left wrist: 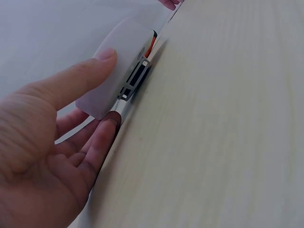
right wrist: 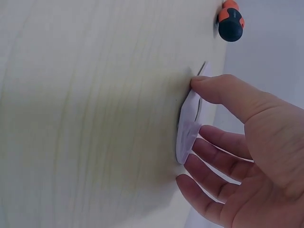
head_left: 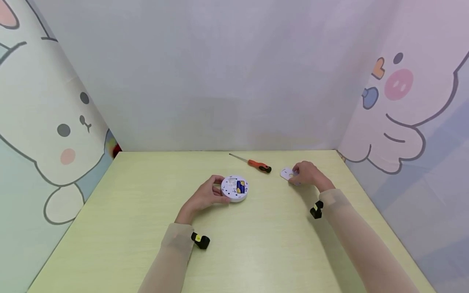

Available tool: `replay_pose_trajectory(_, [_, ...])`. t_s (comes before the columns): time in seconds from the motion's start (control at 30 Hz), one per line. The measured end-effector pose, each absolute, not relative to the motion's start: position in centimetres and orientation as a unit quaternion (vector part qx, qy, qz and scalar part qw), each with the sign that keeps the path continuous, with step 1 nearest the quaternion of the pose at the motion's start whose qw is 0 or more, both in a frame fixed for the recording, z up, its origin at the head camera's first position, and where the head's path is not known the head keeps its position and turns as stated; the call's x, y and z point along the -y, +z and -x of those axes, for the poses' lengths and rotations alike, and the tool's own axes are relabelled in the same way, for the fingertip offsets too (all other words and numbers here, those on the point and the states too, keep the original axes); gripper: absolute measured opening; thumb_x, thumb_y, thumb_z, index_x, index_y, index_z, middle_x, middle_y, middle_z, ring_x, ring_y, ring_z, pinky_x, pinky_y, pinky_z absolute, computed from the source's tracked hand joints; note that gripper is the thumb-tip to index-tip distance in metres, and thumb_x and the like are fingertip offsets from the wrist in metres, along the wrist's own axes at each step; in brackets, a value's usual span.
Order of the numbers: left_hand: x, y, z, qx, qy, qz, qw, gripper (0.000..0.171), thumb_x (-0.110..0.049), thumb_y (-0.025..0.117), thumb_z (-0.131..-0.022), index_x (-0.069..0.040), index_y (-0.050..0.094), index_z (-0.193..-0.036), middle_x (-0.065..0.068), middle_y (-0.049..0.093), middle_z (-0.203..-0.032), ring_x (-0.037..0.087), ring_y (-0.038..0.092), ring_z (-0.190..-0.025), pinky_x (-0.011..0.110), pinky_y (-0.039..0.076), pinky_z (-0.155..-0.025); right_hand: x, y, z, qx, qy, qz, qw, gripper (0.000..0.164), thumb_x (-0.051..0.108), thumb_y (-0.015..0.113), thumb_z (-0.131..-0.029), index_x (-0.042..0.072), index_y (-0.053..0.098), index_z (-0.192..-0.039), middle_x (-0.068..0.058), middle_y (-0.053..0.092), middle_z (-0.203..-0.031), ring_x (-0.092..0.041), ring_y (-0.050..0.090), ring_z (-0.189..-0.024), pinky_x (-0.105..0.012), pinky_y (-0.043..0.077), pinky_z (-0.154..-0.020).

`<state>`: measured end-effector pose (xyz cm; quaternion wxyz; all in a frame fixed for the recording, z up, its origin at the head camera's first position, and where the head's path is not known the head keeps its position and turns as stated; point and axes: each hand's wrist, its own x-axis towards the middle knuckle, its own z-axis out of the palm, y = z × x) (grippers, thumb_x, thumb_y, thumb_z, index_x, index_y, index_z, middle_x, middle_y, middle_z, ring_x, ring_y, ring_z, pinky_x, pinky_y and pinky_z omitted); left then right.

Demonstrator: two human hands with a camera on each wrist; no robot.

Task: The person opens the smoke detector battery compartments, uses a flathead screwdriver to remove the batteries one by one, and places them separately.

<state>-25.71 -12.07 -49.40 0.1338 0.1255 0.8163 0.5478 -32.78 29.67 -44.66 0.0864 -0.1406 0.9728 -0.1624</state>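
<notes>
White disc (head_left: pixel 234 189), gripped in L hand (head_left: pixel 205 195), R hand (head_left: pixel 307 174) well apart

We see a pale yellow-green table (head_left: pixel 264 244) with faint wood grain. On its far part, right of the middle, we find a screwdriver (head_left: pixel 253 163) lying flat, its tip towards the far left and its red-and-black handle towards the near right. We cannot tell whether the round white device (head_left: pixel 233 189), nearer and left, or the white plate (head_left: pixel 286 173), right, actually rests on the tabletop.
</notes>
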Motion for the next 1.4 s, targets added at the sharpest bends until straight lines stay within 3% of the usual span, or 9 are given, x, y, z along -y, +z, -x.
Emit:
replay_pose_trajectory(0.17, [12.0,-49.7,25.7,-0.816,0.549,-0.124,0.136,0.082,-0.022,0.095,-0.082,-0.013,0.050,-0.149,0.006,0.064,-0.133,0.021,0.066,-0.105,0.038,0.056,-0.095,-29.7,-44.7,32.9,-0.974,-0.148,0.143,0.100,0.054,0.028,0.077,-0.095,-0.013,0.066,-0.129,-0.027,0.070,-0.121,-0.031,0.063,-0.098,-0.049,0.054,-0.090])
replay_pose_trajectory(0.33, [11.9,-49.9,25.7,-0.814,0.550,-0.126,0.138,0.081,-0.021,0.095,-0.082,-0.014,0.050,-0.149,0.007,0.063,-0.136,0.021,0.066,-0.106,0.039,0.056,-0.096,-29.3,-44.5,32.9,-0.971,-0.160,0.155,0.088,0.055,0.027,0.070,-0.101,-0.014,0.060,-0.136,-0.032,0.065,-0.130,-0.044,0.063,-0.117,-0.058,0.052,-0.100])
replay_pose_trajectory(0.47, [11.9,-49.9,25.7,-0.814,0.551,-0.127,0.137,0.080,-0.020,0.095,-0.082,-0.014,0.050,-0.149,0.008,0.063,-0.136,0.021,0.066,-0.106,0.039,0.056,-0.095,-28.3,-44.2,33.1,-0.966,-0.185,0.166,0.067,0.053,0.023,0.067,-0.103,-0.014,0.057,-0.139,-0.034,0.063,-0.131,-0.049,0.061,-0.121,-0.063,0.050,-0.102])
replay_pose_trajectory(0.73, [12.1,-50.1,25.7,-0.812,0.554,-0.122,0.137,0.081,-0.019,0.095,-0.082,-0.013,0.050,-0.149,0.009,0.062,-0.137,0.022,0.066,-0.106,0.038,0.057,-0.094,-25.2,-44.3,34.4,-0.962,-0.205,0.177,0.032,0.050,0.022,0.068,-0.103,-0.011,0.058,-0.140,-0.030,0.065,-0.130,-0.045,0.062,-0.120,-0.059,0.050,-0.103])
replay_pose_trajectory(1.17, [12.0,-49.6,25.8,-0.821,0.541,-0.124,0.132,0.084,-0.024,0.096,-0.081,-0.014,0.049,-0.150,0.005,0.064,-0.130,0.021,0.066,-0.106,0.036,0.056,-0.092,-19.6,-44.9,35.8,-0.966,-0.197,0.158,0.050,0.049,0.024,0.067,-0.103,-0.005,0.060,-0.142,-0.024,0.065,-0.135,-0.039,0.063,-0.122,-0.054,0.051,-0.105])
replay_pose_trajectory(1.4, [12.1,-49.8,26.1,-0.821,0.541,-0.129,0.131,0.084,-0.025,0.096,-0.082,-0.014,0.049,-0.150,0.005,0.064,-0.131,0.021,0.065,-0.107,0.036,0.055,-0.092,-17.3,-45.4,36.2,-0.972,-0.175,0.147,0.049,0.047,0.022,0.067,-0.103,-0.004,0.061,-0.141,-0.022,0.064,-0.133,-0.035,0.059,-0.112,-0.050,0.050,-0.104])
